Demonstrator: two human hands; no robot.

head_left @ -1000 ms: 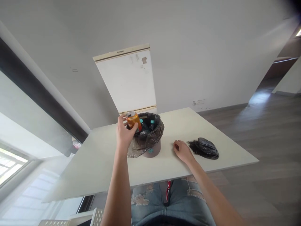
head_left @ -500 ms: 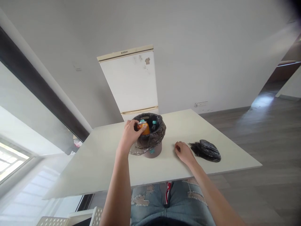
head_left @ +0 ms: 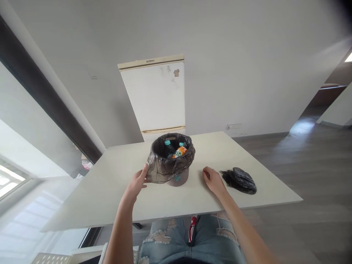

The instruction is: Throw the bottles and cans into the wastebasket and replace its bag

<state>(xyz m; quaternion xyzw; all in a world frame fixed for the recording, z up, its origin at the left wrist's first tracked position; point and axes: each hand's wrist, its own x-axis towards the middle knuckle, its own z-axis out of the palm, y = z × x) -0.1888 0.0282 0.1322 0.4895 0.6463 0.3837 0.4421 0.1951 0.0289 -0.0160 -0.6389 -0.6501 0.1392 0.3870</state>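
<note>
A bin point(head_left: 183, 179) stands on the table, lined with a black plastic bag point(head_left: 162, 168) whose edge is folded over the rim and hangs lowest at the left. Inside lie an orange can point(head_left: 180, 151), tilted, and two dark bottles with teal caps point(head_left: 167, 142), partly hidden. My left hand point(head_left: 137, 180) is open at the bag's left overhang, fingers apart; whether it touches the plastic I cannot tell. To the right of the bin my right hand point(head_left: 213, 179) rests on the table, fingers curled in and nothing visible in them. Beside it lies a bunched black plastic bag point(head_left: 242, 180).
The white table point(head_left: 96, 187) has its front edge just before my legs. A white fridge point(head_left: 155, 97) stands behind it against the wall. Part of a white perforated chair point(head_left: 52, 258) shows at the lower left.
My left hand has let go of the orange can, which now lies in the bin, and has moved down and left beside the bag's overhang. My right hand stays in place on the table.
</note>
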